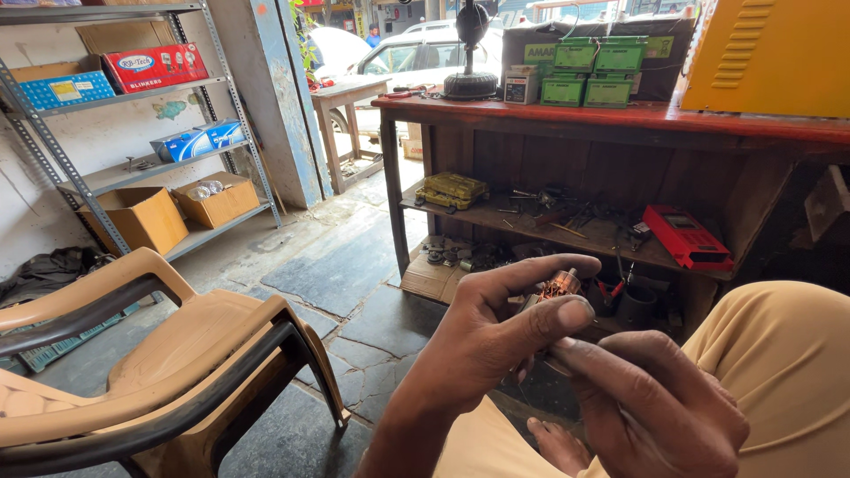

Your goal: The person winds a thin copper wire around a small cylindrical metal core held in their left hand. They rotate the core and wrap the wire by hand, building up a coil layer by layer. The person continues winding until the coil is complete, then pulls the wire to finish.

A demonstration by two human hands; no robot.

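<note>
Workshop bench (611, 119); two hands, one armature (560, 285).

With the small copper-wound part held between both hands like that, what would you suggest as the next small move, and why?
Probably turn the copper-wound part a little between the fingers. The left hand pinches it from above with thumb and forefinger, and the right hand meets it from below, so most of it is hidden; only its copper end shows. A small turn would likely bring another side into view.
</note>
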